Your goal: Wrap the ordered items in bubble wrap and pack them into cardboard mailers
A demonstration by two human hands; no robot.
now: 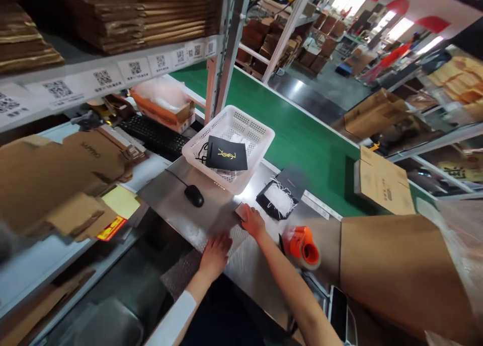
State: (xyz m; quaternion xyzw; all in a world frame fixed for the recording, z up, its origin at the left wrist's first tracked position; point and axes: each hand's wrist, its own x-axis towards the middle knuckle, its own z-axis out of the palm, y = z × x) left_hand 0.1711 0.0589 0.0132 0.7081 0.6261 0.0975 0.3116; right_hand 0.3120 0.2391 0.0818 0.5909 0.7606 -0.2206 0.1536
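Note:
My right hand (253, 222) is closed around a small greyish box (240, 211) above the metal table (222, 220). My left hand (217, 254) lies flat, fingers stretched out, on a sheet of clear bubble wrap (237, 237) that hangs over the table's front edge. Just beyond the right hand sits an open black box (277, 197) filled with white shredded paper. A white plastic basket (260, 157) stands behind, with a black gift bag (227, 153) bearing a gold logo in it. An orange tape dispenser (302, 245) is beside my right forearm.
A black mouse (194, 195) and keyboard (158, 134) are on the left, near flattened cardboard boxes (64, 175). A green conveyor belt (294, 129) runs behind the table. A large carton (392, 265) stands at the right. Shelving with stacked cardboard overhangs the upper left.

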